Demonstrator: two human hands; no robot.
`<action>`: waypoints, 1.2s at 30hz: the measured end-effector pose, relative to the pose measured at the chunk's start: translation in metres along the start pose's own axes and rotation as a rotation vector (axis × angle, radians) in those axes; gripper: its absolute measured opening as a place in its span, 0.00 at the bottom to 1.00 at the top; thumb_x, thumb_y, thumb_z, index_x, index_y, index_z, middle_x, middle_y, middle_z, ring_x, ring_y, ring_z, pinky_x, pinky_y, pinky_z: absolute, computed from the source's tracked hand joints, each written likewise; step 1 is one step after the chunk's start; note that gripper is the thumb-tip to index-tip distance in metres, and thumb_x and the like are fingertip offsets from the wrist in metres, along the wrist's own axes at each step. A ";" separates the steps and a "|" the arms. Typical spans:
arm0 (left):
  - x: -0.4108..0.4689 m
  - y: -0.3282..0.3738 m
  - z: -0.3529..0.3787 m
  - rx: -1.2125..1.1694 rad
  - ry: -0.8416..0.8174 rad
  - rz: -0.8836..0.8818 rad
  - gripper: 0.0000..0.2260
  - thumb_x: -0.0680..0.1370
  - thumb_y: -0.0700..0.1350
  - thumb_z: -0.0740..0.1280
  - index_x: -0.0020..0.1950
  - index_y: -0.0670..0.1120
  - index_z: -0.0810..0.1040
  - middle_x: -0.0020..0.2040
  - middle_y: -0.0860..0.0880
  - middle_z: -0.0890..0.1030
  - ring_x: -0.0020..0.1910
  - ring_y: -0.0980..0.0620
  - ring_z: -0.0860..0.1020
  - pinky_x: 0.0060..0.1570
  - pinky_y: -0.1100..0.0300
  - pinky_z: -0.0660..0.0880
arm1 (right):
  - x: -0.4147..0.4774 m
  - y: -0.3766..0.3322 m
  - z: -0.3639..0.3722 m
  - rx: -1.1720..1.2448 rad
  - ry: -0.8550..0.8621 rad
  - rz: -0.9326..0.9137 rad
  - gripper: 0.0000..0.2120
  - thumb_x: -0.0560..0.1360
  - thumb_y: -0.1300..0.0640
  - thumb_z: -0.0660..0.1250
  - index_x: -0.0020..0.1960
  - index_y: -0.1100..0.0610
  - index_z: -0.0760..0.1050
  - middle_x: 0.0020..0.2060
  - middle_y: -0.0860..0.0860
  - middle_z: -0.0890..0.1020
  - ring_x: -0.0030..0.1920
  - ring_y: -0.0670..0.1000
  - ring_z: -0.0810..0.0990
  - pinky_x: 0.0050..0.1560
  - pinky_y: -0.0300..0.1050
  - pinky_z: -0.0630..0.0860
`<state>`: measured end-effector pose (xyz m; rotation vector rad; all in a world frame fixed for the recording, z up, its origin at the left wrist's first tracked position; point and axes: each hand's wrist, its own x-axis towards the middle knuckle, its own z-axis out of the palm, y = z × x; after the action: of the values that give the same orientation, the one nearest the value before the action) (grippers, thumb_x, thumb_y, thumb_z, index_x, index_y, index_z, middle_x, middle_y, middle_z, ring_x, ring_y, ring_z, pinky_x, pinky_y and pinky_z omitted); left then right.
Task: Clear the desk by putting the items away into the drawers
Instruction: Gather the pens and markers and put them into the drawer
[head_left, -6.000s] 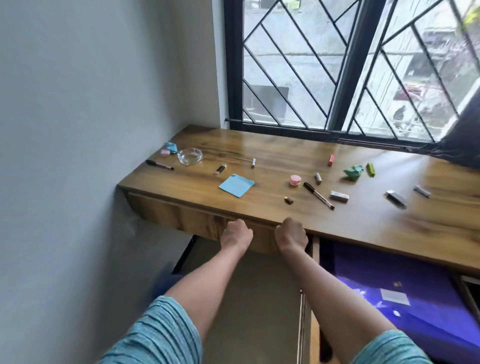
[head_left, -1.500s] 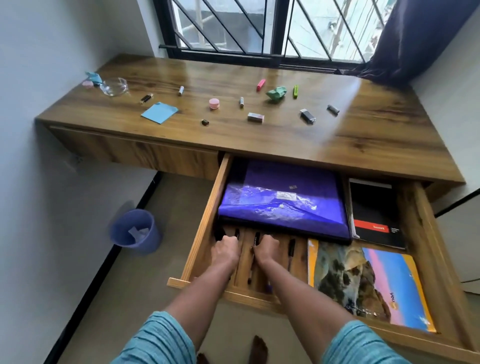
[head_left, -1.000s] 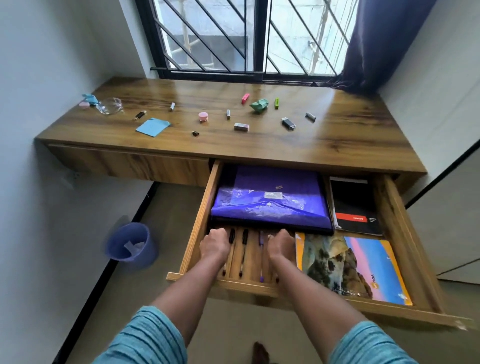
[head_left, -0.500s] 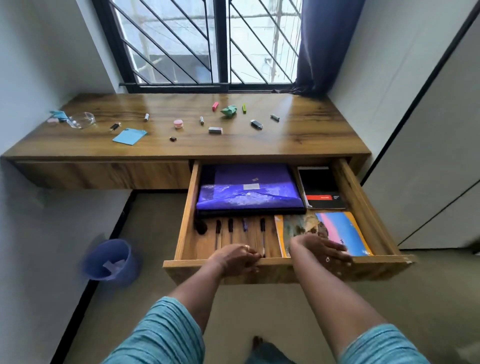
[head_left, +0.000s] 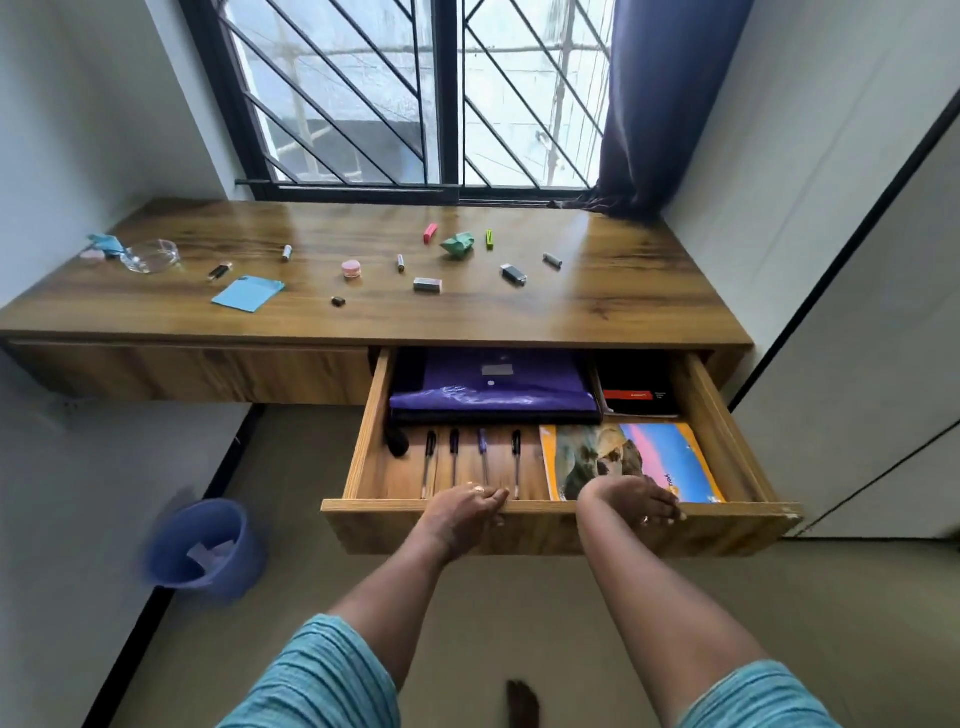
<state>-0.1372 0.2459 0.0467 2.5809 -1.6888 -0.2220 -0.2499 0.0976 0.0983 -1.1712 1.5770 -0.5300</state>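
Observation:
The wooden desk (head_left: 597, 306) carries several small items: a glass bowl (head_left: 150, 255), a blue sticky note (head_left: 248, 293), a pink jar (head_left: 351, 268), a white eraser (head_left: 427, 284), crumpled green paper (head_left: 458, 244) and a USB stick (head_left: 513, 274). The right drawer (head_left: 727, 525) stands pulled out. It holds a purple folder (head_left: 493, 395), a black notebook (head_left: 639, 395), a colourful book (head_left: 654, 457) and several pens (head_left: 454, 460). My left hand (head_left: 467, 509) grips the drawer's front rim. Further right, my right hand (head_left: 631, 499) rests on the same rim, fingers laid over it.
The left drawer (head_left: 192, 371) is closed. A blue waste bin (head_left: 205, 548) stands on the floor at the lower left. A dark curtain (head_left: 660, 104) hangs at the window's right, and a white cabinet door (head_left: 872, 364) is close to the drawer's right side.
Six seconds ago both hands were at the desk's front edge. They then pulled the right drawer out, the view backed away, and both hands moved from the pen tray to the drawer's front rim.

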 end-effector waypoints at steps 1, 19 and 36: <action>0.006 -0.001 0.001 0.005 0.049 -0.044 0.22 0.81 0.44 0.57 0.75 0.47 0.60 0.71 0.48 0.71 0.69 0.48 0.70 0.67 0.55 0.67 | 0.008 -0.004 0.010 -0.019 0.038 -0.008 0.24 0.78 0.62 0.55 0.73 0.65 0.57 0.71 0.63 0.63 0.70 0.65 0.61 0.69 0.59 0.59; 0.174 -0.037 -0.038 -1.376 0.308 -1.287 0.19 0.79 0.44 0.65 0.66 0.35 0.70 0.65 0.38 0.74 0.64 0.40 0.74 0.63 0.53 0.71 | 0.108 -0.090 0.119 0.304 0.171 0.070 0.39 0.75 0.61 0.67 0.77 0.46 0.49 0.74 0.54 0.62 0.69 0.60 0.68 0.64 0.54 0.71; 0.260 -0.102 -0.053 -1.885 0.661 -1.247 0.12 0.80 0.43 0.64 0.36 0.47 0.68 0.33 0.49 0.65 0.29 0.54 0.66 0.29 0.62 0.64 | 0.191 -0.145 0.169 0.249 0.166 0.181 0.36 0.76 0.33 0.50 0.70 0.59 0.67 0.67 0.61 0.72 0.65 0.64 0.72 0.66 0.55 0.63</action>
<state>0.0652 0.0468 0.0624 1.2921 0.5682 -0.4993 -0.0295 -0.0939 0.0653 -0.8050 1.6837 -0.6955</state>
